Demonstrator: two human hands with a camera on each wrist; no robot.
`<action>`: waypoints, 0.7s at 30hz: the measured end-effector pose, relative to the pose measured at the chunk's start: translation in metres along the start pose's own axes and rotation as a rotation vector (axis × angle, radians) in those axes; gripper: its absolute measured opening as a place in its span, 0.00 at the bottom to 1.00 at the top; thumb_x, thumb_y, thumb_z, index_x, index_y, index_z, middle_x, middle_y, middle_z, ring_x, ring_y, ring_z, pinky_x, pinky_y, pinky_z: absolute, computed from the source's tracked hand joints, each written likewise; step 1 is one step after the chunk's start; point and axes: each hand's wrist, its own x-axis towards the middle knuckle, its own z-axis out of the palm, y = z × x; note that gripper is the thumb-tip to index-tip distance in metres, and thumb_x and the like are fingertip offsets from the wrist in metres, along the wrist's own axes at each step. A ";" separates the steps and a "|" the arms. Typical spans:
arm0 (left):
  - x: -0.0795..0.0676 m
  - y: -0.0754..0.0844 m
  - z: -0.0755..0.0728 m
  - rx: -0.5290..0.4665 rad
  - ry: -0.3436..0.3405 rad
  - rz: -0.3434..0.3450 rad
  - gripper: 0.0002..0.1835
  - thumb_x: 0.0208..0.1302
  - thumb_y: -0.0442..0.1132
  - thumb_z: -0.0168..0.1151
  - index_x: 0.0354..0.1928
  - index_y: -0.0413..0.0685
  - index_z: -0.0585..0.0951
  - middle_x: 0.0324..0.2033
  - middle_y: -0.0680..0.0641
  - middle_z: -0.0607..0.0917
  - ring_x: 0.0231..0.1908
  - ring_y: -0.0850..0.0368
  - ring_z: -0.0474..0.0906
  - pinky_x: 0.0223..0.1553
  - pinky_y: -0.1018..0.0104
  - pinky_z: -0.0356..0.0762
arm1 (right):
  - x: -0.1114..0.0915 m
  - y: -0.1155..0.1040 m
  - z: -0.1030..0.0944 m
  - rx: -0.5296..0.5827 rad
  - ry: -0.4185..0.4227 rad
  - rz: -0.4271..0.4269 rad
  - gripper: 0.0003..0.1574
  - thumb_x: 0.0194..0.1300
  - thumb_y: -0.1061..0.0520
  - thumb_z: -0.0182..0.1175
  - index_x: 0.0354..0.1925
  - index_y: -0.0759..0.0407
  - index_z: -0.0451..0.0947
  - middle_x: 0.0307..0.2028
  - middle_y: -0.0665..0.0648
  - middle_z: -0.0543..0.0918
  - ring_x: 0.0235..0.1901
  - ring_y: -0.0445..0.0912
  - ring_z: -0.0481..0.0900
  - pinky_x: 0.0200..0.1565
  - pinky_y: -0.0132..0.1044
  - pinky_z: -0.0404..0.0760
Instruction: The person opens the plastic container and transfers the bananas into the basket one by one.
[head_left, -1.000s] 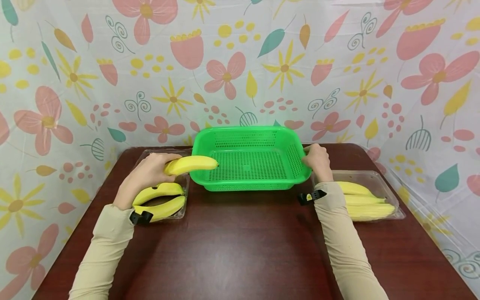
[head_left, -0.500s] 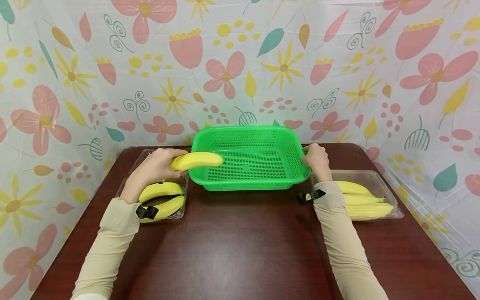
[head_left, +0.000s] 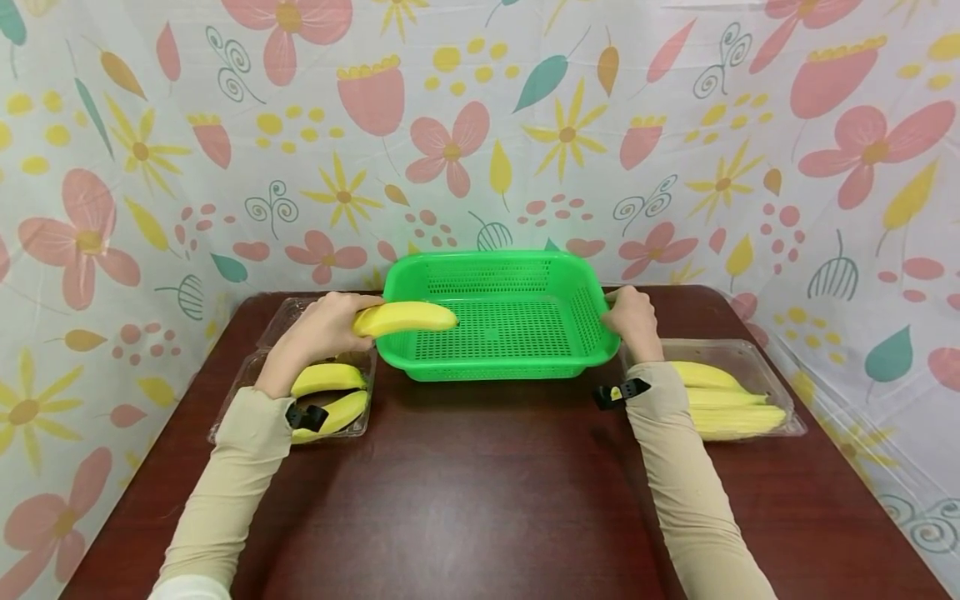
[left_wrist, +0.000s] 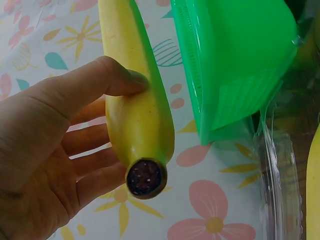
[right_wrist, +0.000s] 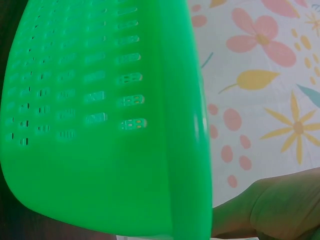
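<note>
A single yellow banana [head_left: 416, 317] is in my left hand [head_left: 330, 323], its far tip over the left end of a green perforated basket [head_left: 495, 368]. In the left wrist view the thumb presses on top of the banana [left_wrist: 135, 110], with the fingers curled around underneath and the dark cut end facing the camera. My right hand [head_left: 633, 323] grips the basket's right rim. From the right wrist, the basket's outer wall [right_wrist: 90, 165] fills most of the view, and part of that hand [right_wrist: 285, 205] shows beyond the rim. The basket's floor is bare.
On the left, under my forearm, an opened clear plastic box [head_left: 225, 408] holds more bananas [head_left: 330, 377]. Another clear box [head_left: 761, 360] at the right contains several bananas [head_left: 731, 400]. A flowered curtain [head_left: 480, 125] hangs behind the dark wooden table [head_left: 480, 500].
My left hand has carried the banana rightward and slightly up, from above the left box to over the basket's left rim. The right hand and basket have stayed in place.
</note>
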 end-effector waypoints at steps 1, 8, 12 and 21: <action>0.002 0.000 0.001 -0.004 -0.004 0.001 0.29 0.49 0.34 0.70 0.58 0.42 0.79 0.32 0.46 0.82 0.22 0.57 0.68 0.25 0.66 0.65 | 0.000 0.000 0.000 0.000 0.001 0.001 0.33 0.60 0.67 0.47 0.64 0.70 0.68 0.54 0.76 0.76 0.18 0.48 0.65 0.19 0.36 0.60; 0.010 0.004 0.005 -0.015 -0.029 -0.008 0.27 0.50 0.33 0.68 0.56 0.44 0.79 0.27 0.47 0.78 0.18 0.58 0.65 0.22 0.67 0.63 | -0.001 -0.001 -0.001 0.002 0.005 -0.001 0.33 0.60 0.67 0.47 0.64 0.70 0.68 0.55 0.76 0.76 0.20 0.50 0.66 0.19 0.36 0.60; 0.015 0.008 0.005 -0.008 -0.048 -0.025 0.29 0.51 0.34 0.68 0.59 0.44 0.78 0.28 0.46 0.79 0.17 0.58 0.65 0.21 0.67 0.63 | -0.001 0.000 -0.001 0.007 0.000 0.002 0.33 0.59 0.67 0.47 0.65 0.70 0.68 0.55 0.76 0.76 0.19 0.49 0.64 0.19 0.36 0.59; 0.022 0.012 0.009 -0.005 -0.077 -0.020 0.30 0.52 0.34 0.69 0.61 0.44 0.77 0.25 0.48 0.77 0.19 0.58 0.65 0.22 0.67 0.62 | -0.001 0.002 0.001 0.010 -0.001 0.002 0.32 0.61 0.67 0.47 0.65 0.70 0.68 0.53 0.76 0.77 0.17 0.47 0.63 0.19 0.35 0.61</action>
